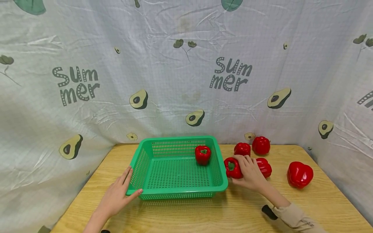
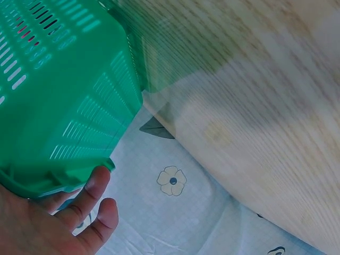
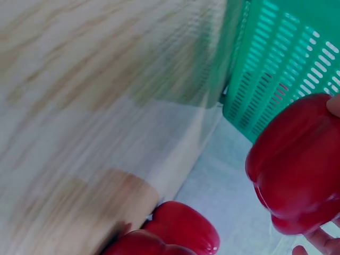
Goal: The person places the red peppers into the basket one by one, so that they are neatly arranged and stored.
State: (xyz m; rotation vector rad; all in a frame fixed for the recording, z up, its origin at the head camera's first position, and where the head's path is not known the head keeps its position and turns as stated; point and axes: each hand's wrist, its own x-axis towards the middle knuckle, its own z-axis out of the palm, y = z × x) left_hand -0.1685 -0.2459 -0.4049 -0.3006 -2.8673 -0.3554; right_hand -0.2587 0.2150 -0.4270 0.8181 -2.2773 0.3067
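Note:
A green plastic basket (image 1: 177,191) with slotted walls stands on the table, one red bell pepper (image 1: 202,155) inside at its right end. My left hand (image 1: 116,194) rests on the basket's left front corner, fingers along the rim; the left wrist view shows its fingertips at the green rim (image 2: 64,183). Just right of the basket, my right hand (image 1: 247,173) grips a second red bell pepper (image 1: 233,168), its stem end facing the basket. Up close in the right wrist view, that pepper (image 3: 297,164) hangs beside the basket's slotted wall, with fingers at its edge.
Several more red bell peppers lie on the right: one behind the hand (image 1: 242,149), one at the back (image 1: 261,145), one beside the hand (image 1: 264,167), one farther right (image 1: 300,174). A printed cloth (image 1: 169,81) hangs behind the wooden table (image 1: 180,216).

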